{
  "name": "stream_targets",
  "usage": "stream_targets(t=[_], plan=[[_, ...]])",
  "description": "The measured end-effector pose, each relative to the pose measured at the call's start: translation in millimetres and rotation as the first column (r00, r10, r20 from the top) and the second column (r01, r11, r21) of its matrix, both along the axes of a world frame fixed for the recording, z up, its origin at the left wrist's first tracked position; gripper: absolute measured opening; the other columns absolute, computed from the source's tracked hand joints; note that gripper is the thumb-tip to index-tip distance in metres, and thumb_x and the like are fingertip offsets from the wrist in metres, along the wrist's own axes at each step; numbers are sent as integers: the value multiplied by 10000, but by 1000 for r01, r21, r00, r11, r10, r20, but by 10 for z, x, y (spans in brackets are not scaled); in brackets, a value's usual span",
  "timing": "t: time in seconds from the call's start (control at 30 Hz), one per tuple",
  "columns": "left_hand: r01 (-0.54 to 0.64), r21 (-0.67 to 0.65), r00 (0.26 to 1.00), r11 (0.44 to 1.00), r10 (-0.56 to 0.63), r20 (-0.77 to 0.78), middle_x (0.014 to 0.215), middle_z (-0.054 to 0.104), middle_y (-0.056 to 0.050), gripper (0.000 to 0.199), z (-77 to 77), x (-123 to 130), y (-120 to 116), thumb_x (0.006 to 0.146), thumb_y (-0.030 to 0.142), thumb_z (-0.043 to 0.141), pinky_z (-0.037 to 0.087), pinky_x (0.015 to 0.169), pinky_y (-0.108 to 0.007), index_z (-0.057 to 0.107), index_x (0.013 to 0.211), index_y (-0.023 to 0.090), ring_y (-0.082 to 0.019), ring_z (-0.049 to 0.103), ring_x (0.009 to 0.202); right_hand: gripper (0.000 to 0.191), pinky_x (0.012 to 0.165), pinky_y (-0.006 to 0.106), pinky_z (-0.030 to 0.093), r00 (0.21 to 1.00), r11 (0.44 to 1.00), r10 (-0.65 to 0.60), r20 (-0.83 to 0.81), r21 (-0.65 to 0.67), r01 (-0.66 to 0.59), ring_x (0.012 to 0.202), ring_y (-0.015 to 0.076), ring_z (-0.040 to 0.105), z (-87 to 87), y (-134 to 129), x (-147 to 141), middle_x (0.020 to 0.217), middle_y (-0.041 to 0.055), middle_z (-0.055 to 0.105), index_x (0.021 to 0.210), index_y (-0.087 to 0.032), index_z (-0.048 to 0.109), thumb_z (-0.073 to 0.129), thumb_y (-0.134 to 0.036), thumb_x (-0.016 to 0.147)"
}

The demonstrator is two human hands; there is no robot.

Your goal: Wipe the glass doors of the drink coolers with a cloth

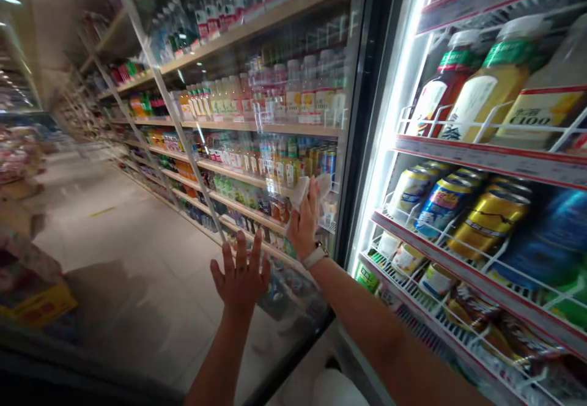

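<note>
My right hand (305, 225) holds a white cloth (305, 191) against the glass door (293, 326) of a drinks cooler, and a white watch (315, 256) sits on that wrist. My left hand (241, 274) is raised beside it, palm towards the glass, fingers spread and holding nothing. Whether its fingertips touch the glass I cannot tell. Through the open side of the cooler, cans (488, 222) lie on white wire racks, and large bottles (486, 88) stand on the shelf above.
The cooler's black door frame (355, 143) runs upright to the right of my hands. Rows of bottled drinks (275, 155) show in the glass. Red-edged shelves (490, 161) line the cooler. A tiled shop aisle (132, 222) stretches left, with stacked goods (27, 277) along its far side.
</note>
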State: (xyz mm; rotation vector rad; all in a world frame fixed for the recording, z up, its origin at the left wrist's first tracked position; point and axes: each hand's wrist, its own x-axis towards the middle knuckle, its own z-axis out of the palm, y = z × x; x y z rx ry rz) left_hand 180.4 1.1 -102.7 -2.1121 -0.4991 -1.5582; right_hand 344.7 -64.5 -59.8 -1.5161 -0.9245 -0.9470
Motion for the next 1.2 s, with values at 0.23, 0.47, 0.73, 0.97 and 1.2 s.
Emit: stream_targets(t=[0.23,0.47,0.73,0.97,1.2], plan=[[-17,17,1000,1000,17,11,1565,346,-27,657,-22,6,53,855,367,622,44,1217,-455,389,1468,333,-264,164,1500,678,1104,606,397,998,977,61,-26,-204,-65,1489,304,217,-1603,-168,-493,1585,115,315,1531,-260,284,372,-69,886],[-44,67,999,997,44,6,1572,322,-58,659,20,8,88,858,370,605,61,1219,-453,388,1475,285,-267,155,1502,729,1106,607,390,998,975,68,0,-213,-66,1511,307,117,-1363,-63,-527,1633,96,178,1565,-281,136,380,-102,902],[39,-31,999,999,-39,-2,1544,384,-55,643,-70,71,272,877,373,591,44,1217,-513,366,1478,329,-294,174,1495,631,1193,600,209,996,980,45,83,-199,-28,1514,275,120,-490,153,-104,1606,125,248,1545,-209,221,351,-148,930],[50,-30,999,998,-50,-9,1548,369,-71,625,-71,118,354,884,379,555,59,1219,-513,371,1478,318,-287,218,1483,606,1105,506,430,989,963,88,116,-265,-54,1444,251,333,-1462,-84,-364,1503,113,444,1448,-213,423,399,-64,861],[51,-27,999,998,-51,1,1538,391,-61,588,-49,117,349,898,381,532,66,1217,-511,392,1466,316,-273,226,1483,681,1161,556,335,994,979,83,72,-193,-68,1517,276,93,-528,104,-103,1636,123,153,1565,-197,141,339,-106,920]])
